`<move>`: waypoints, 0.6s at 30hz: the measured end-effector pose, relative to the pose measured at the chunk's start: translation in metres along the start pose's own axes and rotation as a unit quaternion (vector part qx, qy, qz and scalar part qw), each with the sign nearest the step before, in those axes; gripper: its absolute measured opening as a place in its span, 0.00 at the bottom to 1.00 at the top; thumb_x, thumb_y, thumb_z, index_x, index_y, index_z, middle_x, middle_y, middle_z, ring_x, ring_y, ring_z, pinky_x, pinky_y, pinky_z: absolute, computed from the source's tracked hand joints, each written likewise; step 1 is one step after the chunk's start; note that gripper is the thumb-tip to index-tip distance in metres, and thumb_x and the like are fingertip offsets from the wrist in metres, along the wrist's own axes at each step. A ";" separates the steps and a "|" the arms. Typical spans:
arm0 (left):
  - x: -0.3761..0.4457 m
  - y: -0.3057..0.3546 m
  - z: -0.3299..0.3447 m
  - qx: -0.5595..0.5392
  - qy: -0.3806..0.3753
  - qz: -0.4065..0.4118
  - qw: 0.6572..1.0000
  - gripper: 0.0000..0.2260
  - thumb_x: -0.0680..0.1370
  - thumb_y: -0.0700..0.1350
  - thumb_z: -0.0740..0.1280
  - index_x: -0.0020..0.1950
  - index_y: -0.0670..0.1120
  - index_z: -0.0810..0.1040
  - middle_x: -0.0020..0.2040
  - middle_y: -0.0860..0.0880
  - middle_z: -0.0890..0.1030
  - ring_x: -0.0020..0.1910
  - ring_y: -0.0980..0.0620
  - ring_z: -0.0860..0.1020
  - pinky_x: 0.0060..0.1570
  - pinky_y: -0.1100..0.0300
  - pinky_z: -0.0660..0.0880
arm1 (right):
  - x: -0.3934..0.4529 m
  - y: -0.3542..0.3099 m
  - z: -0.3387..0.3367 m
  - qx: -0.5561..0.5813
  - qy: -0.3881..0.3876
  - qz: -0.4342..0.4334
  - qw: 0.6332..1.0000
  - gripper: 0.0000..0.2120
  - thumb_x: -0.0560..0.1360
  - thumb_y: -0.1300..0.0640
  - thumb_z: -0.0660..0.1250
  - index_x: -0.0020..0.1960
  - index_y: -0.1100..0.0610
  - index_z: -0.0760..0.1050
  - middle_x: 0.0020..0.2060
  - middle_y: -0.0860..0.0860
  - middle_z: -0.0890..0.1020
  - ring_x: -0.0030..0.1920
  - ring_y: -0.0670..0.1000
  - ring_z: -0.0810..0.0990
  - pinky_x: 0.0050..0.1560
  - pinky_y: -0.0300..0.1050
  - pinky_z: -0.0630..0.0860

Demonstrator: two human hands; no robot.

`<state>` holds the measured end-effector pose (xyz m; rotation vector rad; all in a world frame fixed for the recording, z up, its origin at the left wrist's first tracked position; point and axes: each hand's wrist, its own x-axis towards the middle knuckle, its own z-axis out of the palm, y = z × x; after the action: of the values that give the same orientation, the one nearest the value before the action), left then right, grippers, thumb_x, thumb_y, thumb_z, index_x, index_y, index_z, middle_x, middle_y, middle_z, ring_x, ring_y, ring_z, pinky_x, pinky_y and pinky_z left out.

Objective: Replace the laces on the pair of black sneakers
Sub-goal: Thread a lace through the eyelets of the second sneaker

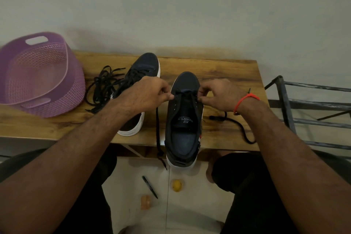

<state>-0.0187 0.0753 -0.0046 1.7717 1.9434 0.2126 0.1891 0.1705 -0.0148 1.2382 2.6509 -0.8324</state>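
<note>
Flanking the hands (187,94) — purple basket (38,74), loose laces (102,85)

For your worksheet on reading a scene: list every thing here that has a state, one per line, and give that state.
Near sneaker: upright, laced only through its front eyelets, lace ends loose.
Far sneaker: upright, lacing partly hidden by the left hand.
Loose laces: tangled on the table.
Basket: tipped on its side.
Left hand: pinching the near sneaker's lace.
Right hand: pinching the same lace.
Pen: lying on the floor.
</note>
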 end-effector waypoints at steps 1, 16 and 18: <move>0.001 0.001 0.003 -0.003 0.006 0.000 1.000 0.09 0.81 0.52 0.67 0.43 0.55 0.73 0.39 0.57 0.75 0.39 0.62 0.72 0.37 0.64 0.66 | 0.000 -0.001 0.000 -0.001 0.002 -0.004 1.000 0.03 0.78 0.51 0.68 0.46 0.45 0.77 0.51 0.44 0.81 0.57 0.49 0.77 0.61 0.55 0.75; 0.000 0.008 0.000 0.050 -0.021 -0.063 0.997 0.08 0.78 0.51 0.70 0.42 0.51 0.74 0.53 0.51 0.82 0.49 0.53 0.78 0.46 0.58 0.67 | -0.007 -0.005 -0.009 -0.007 -0.015 0.013 1.000 0.10 0.74 0.53 0.71 0.40 0.47 0.70 0.47 0.45 0.82 0.52 0.49 0.77 0.61 0.59 0.73; -0.001 0.008 0.000 0.056 -0.023 -0.065 0.996 0.08 0.78 0.51 0.70 0.42 0.52 0.74 0.52 0.51 0.82 0.46 0.55 0.77 0.47 0.57 0.66 | -0.006 -0.004 -0.010 -0.005 -0.018 0.013 1.000 0.10 0.74 0.53 0.71 0.40 0.47 0.70 0.47 0.45 0.82 0.52 0.49 0.78 0.60 0.57 0.73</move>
<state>-0.0116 0.0758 -0.0011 1.6959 2.0635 0.0199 0.1916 0.1688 -0.0029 1.2399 2.6014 -0.8296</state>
